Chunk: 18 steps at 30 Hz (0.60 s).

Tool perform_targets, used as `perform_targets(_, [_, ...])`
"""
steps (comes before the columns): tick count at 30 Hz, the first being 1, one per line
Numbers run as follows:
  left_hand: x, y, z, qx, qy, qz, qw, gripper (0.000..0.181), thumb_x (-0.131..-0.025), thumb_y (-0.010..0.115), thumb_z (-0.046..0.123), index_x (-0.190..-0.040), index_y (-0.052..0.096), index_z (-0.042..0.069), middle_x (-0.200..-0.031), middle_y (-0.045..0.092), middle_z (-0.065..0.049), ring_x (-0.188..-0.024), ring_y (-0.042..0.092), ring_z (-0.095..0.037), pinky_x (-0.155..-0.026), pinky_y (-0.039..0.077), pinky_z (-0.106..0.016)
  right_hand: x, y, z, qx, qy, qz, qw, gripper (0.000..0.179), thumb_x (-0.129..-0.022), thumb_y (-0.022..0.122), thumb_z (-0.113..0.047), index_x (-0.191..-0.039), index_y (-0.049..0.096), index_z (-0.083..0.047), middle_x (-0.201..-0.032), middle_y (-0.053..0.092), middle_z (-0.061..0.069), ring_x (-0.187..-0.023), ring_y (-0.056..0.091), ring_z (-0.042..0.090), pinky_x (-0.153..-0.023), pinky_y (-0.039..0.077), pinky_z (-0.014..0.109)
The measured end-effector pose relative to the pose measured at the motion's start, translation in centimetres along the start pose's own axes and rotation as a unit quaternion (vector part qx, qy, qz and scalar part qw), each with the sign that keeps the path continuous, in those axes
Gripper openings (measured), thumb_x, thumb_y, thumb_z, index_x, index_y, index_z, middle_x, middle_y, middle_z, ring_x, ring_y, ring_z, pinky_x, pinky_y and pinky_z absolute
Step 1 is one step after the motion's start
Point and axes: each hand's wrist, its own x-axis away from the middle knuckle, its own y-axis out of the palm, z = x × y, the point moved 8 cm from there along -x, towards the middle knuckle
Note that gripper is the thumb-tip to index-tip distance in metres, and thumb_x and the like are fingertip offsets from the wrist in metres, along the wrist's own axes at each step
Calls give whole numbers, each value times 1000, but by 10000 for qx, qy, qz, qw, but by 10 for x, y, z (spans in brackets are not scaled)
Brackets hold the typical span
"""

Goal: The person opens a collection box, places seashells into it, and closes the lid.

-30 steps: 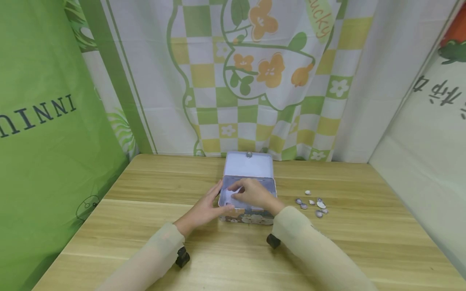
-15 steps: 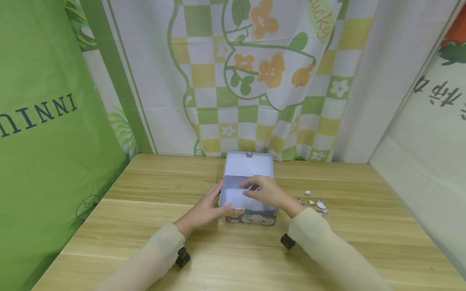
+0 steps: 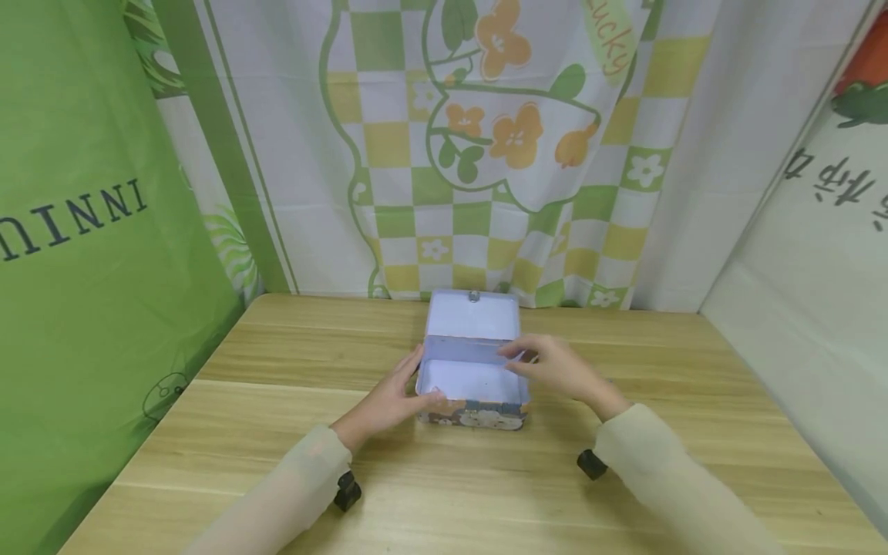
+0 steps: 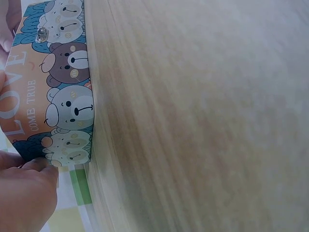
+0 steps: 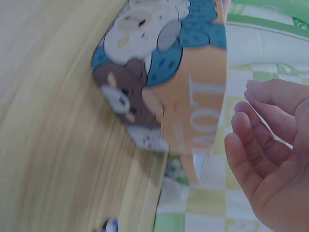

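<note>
A small tin box (image 3: pixel 479 415), printed with cartoon bears, stands on the wooden table with its lid (image 3: pixel 472 317) raised at the back. Its pale inside shows bare in the head view. My left hand (image 3: pixel 387 398) grips the box's left side, thumb over the front rim and fingers along the side wall. Over the right rim hovers my right hand (image 3: pixel 555 371), fingers loosely bent, thumb and fingertips apart. In the right wrist view that hand (image 5: pixel 273 154) holds nothing. A small shell (image 5: pixel 111 225) lies on the table there; my right hand and wrist hide the other shells in the head view.
The wooden table (image 3: pixel 305 354) ends at a checkered curtain (image 3: pixel 388 146) close behind the lid. A green cloth (image 3: pixel 76 308) hangs on the left and a white one (image 3: pixel 798 293) on the right. Black wrist-camera mounts (image 3: pixel 592 464) sit under the sleeves.
My right hand has risen out of the box and moved right, past its right rim, now covering the shells. My left hand stays on the box's left side.
</note>
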Motion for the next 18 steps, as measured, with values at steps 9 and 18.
perform_targets(9, [0, -1, 1, -50, 45, 19, 10000, 96, -94, 70, 41, -162, 7, 16, -167, 5, -6, -150, 10, -35, -117, 13, -61, 21, -24, 22, 157, 57, 153, 9997, 26, -97, 68, -14, -119, 71, -1, -118, 69, 15, -94, 65, 24, -77, 57, 36])
perform_targets(18, [0, 0, -1, -48, -32, -60, 10000, 98, -93, 68, 50, -163, 6, 19, -168, 5, -5, -151, 9, -33, -117, 15, -61, 35, -37, 40, 320, 314, 145, 9989, 24, -96, 68, -11, -117, 72, 1, -116, 69, 20, -92, 66, 24, -74, 56, 33])
